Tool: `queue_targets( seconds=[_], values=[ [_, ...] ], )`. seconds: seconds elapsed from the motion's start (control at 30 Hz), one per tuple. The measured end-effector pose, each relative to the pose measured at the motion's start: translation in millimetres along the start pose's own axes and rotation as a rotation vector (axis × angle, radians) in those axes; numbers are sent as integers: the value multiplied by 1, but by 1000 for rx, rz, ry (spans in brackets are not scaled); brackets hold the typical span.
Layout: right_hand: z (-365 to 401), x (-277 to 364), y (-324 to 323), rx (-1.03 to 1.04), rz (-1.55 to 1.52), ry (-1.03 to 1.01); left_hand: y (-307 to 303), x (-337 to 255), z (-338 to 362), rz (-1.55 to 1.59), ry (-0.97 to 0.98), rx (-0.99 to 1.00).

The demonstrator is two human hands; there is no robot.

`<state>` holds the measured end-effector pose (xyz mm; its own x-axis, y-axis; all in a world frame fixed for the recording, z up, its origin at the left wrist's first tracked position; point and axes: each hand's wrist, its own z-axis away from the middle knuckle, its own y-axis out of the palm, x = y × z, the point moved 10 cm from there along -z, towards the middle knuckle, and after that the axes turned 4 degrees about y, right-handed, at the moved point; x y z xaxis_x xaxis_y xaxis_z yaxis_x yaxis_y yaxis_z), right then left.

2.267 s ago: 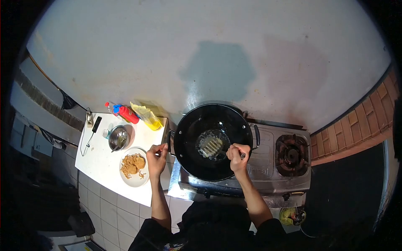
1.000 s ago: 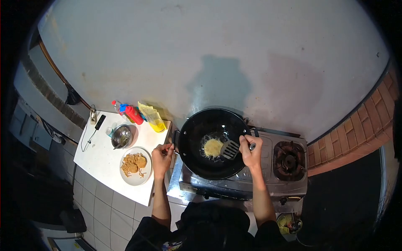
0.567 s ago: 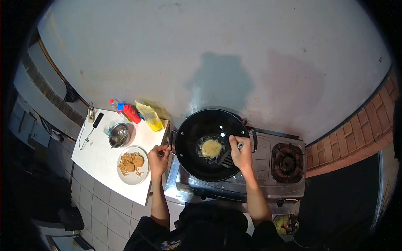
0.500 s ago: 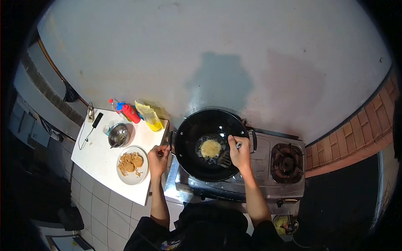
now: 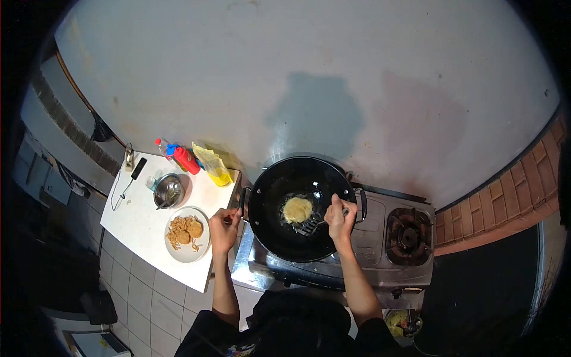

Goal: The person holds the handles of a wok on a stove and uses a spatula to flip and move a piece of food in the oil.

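A black wok (image 5: 273, 238) with two side handles sits on the stove. In its oil lies a round pale-yellow piece of food (image 5: 297, 210). My right hand (image 5: 341, 221) is closed on the handle of a slotted spatula (image 5: 307, 225), whose blade is at the lower right edge of the food. My left hand (image 5: 224, 229) grips the wok's left handle (image 5: 243, 201) with its fingertips. Left of that hand, a white plate (image 5: 187, 257) holds browned round pieces and strips of food.
On the white table (image 5: 143, 238) are a metal bowl (image 5: 169, 190), a whisk (image 5: 131, 178), a red bottle (image 5: 187, 160) and a yellow packet (image 5: 212, 164). A second burner (image 5: 409, 236) is right of the wok, and a wall rises behind.
The spatula has moved left, its blade now closer against the food, and my right hand has turned. My left hand stays at the wok handle.
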<state>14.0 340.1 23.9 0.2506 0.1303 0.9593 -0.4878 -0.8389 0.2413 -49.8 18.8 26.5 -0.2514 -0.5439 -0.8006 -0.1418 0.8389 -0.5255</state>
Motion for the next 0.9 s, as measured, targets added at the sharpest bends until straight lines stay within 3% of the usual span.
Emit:
queue_targets(
  seconds=[0.4, 0.9],
  values=[
    [8, 17, 2, 48, 27, -22, -1, -4, 2, -9, 15, 28],
    [3, 38, 23, 73, -194, -107, 0, -9, 4, 28, 17, 42]
  ],
)
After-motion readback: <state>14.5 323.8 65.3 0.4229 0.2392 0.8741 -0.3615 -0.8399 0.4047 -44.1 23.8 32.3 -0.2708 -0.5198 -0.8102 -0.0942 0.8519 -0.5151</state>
